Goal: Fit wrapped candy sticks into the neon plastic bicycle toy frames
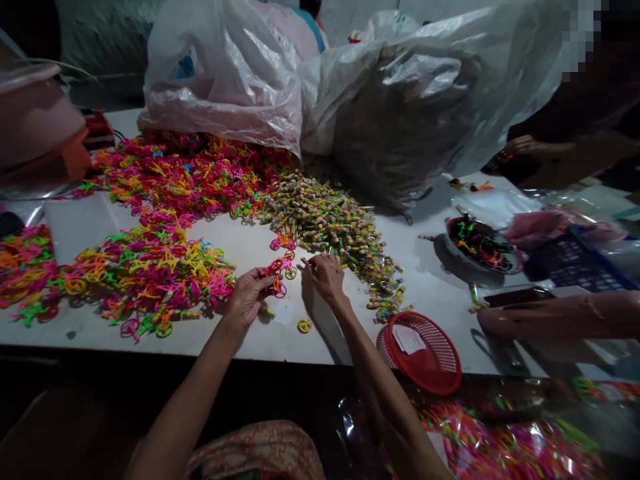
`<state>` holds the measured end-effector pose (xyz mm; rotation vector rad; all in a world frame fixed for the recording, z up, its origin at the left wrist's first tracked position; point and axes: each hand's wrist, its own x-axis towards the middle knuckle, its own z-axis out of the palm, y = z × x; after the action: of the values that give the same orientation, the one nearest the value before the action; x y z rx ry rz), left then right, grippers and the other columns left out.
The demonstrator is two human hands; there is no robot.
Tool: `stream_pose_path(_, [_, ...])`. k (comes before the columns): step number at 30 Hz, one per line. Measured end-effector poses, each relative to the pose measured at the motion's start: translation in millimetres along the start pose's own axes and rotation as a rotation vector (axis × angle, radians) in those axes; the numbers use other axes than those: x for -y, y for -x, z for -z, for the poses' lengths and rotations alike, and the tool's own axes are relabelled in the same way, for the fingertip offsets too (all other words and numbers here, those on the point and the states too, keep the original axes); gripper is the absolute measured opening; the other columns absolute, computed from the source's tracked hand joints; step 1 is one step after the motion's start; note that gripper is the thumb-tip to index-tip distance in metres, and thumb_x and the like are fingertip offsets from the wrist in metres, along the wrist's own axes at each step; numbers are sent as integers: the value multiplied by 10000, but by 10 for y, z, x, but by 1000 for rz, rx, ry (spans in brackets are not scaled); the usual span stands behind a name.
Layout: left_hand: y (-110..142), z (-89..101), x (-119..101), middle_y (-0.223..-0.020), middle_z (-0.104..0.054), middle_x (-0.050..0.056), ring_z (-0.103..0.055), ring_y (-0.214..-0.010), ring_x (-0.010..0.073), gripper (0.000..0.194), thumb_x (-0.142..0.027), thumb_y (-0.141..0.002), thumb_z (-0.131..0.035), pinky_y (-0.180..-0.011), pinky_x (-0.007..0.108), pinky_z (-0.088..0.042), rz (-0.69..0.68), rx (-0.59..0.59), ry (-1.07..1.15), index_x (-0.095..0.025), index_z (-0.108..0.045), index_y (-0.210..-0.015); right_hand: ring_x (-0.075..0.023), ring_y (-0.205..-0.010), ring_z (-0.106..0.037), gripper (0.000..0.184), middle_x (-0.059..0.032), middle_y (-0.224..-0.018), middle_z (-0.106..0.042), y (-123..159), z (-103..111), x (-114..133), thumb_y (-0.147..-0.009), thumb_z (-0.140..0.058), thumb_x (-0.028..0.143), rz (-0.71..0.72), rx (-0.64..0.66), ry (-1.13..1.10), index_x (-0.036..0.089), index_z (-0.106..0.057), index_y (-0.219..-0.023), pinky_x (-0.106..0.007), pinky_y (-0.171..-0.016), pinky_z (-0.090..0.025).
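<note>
My left hand is closed on a bright plastic wheel toy, pink and red, at the table's middle. Several more pink, orange and green wheel toys lie just beyond those fingers. My right hand is at the near edge of a heap of small patterned tubes, its thumb and forefinger pinched on one small tube. A large mound of mixed neon wheel toys spreads to the left of my left hand. One yellow wheel lies alone between my forearms.
A red mesh basket with paper inside stands at the table's front edge, right of my right forearm. Big plastic bags crowd the back. A bowl of toys sits at right, near another person's arm.
</note>
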<state>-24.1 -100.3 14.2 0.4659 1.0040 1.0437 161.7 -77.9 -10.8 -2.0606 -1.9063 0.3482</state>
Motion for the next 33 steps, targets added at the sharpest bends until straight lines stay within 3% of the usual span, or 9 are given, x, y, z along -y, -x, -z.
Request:
stream_pose_path(5, [6,29,2,-702,-671,-16,-580,-556,67,333,-133,-495,-796,-555,194,-484,-40,33,2,-140,-619,-778,-123,-590,-498,300,3,-666,-590,216,88,133,-800,-597,448,62,263,-960,166,-682,-860,-259,-581,-376])
stream_pose_path(9, [32,30,2,-733,-680,4,-604,-597,88,342,-148,-492,-800,-574,214,-498,-30,78,-24,-137,-624,-785,-83,-488,-411,316,43,-536,-506,317,95,255,-716,-691,470,-31,333,-1291,157,-701,-758,-240,-503,-318])
stream_pose_path(15, [67,84,29,-690,-677,-3,-592,-562,91,336,-166,-493,-818,-549,219,-489,-8,141,-20,-141,-635,-774,-71,-433,-438,318,46,-510,-537,305,83,279,-663,-745,462,-72,397,-1383,156,-676,-713,-224,-452,-340])
stream_pose_path(21, [101,106,62,-707,-691,31,-599,-541,101,374,-187,-463,-842,-528,233,-501,16,162,-36,-112,-652,-777,-51,-360,-401,362,55,-458,-510,322,75,275,-666,-744,480,-55,466,-1370,153,-606,-599,-199,-372,-285])
stream_pose_path(25, [129,99,14,-647,-681,21,-585,-509,100,361,-186,-440,-845,-499,230,-490,-40,113,-43,-112,-656,-739,-55,-369,-446,352,38,-499,-562,388,68,330,-686,-732,483,-66,399,-1372,149,-633,-638,-202,-394,-336])
stream_pose_path(29, [126,117,-40,-636,-678,22,-579,-508,110,324,-182,-456,-823,-492,242,-484,-2,130,-73,-125,-660,-731,-73,-382,-480,332,30,-510,-579,433,64,402,-692,-725,480,-42,344,-1357,155,-661,-672,-215,-413,-382])
stream_pose_path(33, [108,121,-41,-592,-650,-2,-549,-504,95,250,-190,-487,-801,-476,207,-435,-175,-10,-226,-144,-667,-693,-83,-398,-483,340,32,-504,-556,487,-5,524,-713,-690,506,-53,214,-1251,167,-667,-696,-220,-416,-398])
